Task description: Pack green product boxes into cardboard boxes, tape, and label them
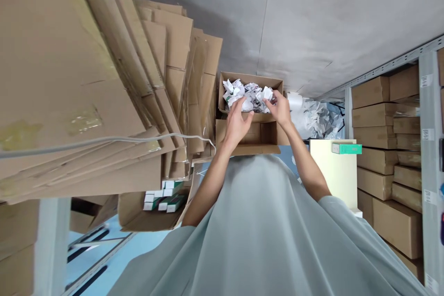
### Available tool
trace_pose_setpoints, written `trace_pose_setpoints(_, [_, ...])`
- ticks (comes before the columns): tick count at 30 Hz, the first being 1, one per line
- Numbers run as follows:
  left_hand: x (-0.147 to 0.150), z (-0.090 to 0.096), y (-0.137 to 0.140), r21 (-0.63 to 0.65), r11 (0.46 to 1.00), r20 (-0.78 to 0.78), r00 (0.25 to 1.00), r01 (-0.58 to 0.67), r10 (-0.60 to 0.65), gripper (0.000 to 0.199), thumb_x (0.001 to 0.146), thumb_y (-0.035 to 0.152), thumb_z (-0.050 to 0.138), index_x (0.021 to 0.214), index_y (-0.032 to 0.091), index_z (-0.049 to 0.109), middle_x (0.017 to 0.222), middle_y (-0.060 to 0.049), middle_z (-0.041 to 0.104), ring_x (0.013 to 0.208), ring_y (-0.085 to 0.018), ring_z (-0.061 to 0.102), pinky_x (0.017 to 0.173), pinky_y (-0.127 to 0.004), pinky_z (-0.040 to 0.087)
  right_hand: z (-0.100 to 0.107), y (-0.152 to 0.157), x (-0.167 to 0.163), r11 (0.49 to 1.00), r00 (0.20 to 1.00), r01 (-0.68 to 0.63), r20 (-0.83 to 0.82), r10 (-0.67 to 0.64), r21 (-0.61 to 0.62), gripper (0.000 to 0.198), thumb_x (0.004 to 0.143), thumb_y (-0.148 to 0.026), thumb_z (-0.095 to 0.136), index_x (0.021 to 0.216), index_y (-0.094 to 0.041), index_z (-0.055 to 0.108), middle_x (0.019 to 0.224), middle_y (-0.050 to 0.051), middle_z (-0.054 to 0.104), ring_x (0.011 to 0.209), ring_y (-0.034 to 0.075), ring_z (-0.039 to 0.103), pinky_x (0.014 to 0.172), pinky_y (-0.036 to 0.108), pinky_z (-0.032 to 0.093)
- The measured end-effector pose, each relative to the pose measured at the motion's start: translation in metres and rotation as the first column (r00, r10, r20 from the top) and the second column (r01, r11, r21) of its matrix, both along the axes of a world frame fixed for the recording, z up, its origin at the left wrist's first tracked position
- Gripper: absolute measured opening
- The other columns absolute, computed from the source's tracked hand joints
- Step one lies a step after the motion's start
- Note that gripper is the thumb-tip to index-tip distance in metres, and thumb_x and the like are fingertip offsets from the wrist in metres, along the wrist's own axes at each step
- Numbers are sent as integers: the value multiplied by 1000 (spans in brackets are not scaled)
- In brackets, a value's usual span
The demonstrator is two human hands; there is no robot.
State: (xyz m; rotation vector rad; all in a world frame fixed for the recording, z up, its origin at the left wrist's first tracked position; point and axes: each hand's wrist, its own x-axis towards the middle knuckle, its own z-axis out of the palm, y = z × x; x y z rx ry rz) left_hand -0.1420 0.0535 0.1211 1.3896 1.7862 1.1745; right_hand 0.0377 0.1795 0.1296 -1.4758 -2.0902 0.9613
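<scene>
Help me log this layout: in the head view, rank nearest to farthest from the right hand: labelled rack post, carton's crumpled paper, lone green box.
1. Crumpled paper: just left.
2. Lone green box: right.
3. Labelled rack post: far right.

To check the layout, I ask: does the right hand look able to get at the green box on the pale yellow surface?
Probably yes: nothing visible covers the green box, though the right hand would first have to leave the crumpled paper and swing outward.
</scene>
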Motion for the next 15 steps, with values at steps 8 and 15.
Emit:
trace_pose_setpoints(8, [38, 14, -28, -16, 981, 210, 960, 195, -188, 57, 102, 27, 71, 158, 24, 68, 153, -11, 76, 131, -29, 77, 118, -45, 62, 11, -81, 39, 953, 859, 46, -474, -191, -300, 57, 95, -82, 74, 104, -26, 67, 89, 0, 73, 77, 19, 70, 73, 32, 65])
trace_pose_setpoints(15, [47, -17, -36, -202, 945, 486, 864, 257, -131, 41, 105, 44, 68, 134, 18, 80, 110, -8, 87, 89, -25, 85, 88, -40, 74, -9, -119, 52, 962, 897, 224, -352, -267, -157, 72, 103, -72, 71, 159, -30, 54, 155, 15, 63, 97, 19, 76, 90, 36, 70])
